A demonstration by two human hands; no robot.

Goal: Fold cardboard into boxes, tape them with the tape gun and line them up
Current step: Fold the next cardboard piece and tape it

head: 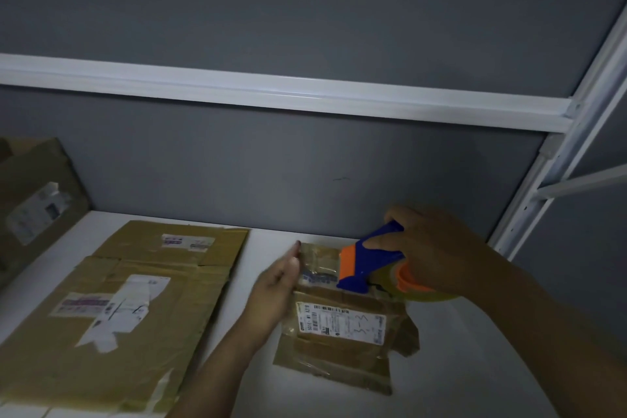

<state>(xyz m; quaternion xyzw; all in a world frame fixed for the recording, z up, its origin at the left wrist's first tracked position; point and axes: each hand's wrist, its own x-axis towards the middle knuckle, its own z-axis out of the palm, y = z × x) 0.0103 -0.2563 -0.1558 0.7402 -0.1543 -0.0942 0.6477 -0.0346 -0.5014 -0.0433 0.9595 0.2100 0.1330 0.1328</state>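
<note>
Tape gun (368,263), blue-orange plastic, part hidden by gripping right hand (432,253); left hand (275,285), blurred, fingers straight, against crumpled cardboard box (339,329).

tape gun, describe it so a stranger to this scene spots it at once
On the white table, look right of the flattened cardboard sheets to the small labelled box. The tape gun sits over its far end, gripped by the right hand. It is the only blue and orange thing among brown cardboard.
</note>
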